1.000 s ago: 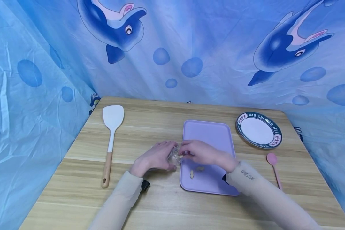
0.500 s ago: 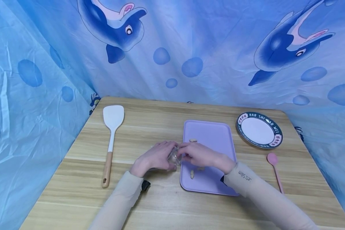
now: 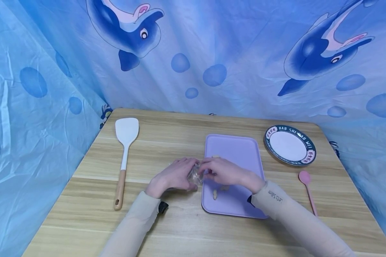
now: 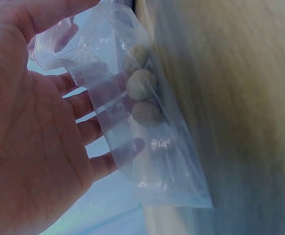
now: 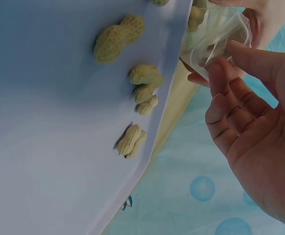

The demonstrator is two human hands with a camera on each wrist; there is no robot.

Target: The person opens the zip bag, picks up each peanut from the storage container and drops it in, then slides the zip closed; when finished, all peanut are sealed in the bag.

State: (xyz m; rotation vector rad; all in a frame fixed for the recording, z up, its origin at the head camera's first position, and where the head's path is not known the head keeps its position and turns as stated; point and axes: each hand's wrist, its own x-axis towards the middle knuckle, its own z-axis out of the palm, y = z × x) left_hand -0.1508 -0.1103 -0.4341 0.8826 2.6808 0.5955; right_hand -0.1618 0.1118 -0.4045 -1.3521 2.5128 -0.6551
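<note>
A clear plastic bag [image 4: 154, 142] with several peanuts [image 4: 141, 84] in it lies by the tray's left edge. My left hand [image 3: 177, 175] holds the bag from the left, its fingers spread behind the film and its thumb near the mouth. At that mouth, the thumb and bent fingers of my right hand [image 5: 260, 107] pinch the bag's edge; no peanut shows between them. The purple tray [image 3: 234, 146] lies under my right hand. Several unshelled peanuts [image 5: 118, 39] rest along its left side. My right hand partly hides one peanut [image 3: 216, 156] in the head view.
On the left of the wooden table [image 3: 161, 132] lies a white spatula [image 3: 126, 132] with a wooden handle. A green-rimmed plate [image 3: 289, 145] stands at the back right, and a pink spoon [image 3: 305, 178] lies in front of it. A blue dolphin curtain [image 3: 231, 46] surrounds the table.
My right hand has shifted slightly at the bag's mouth, and a peanut on the tray beyond it has come into sight. My left hand has stayed on the bag.
</note>
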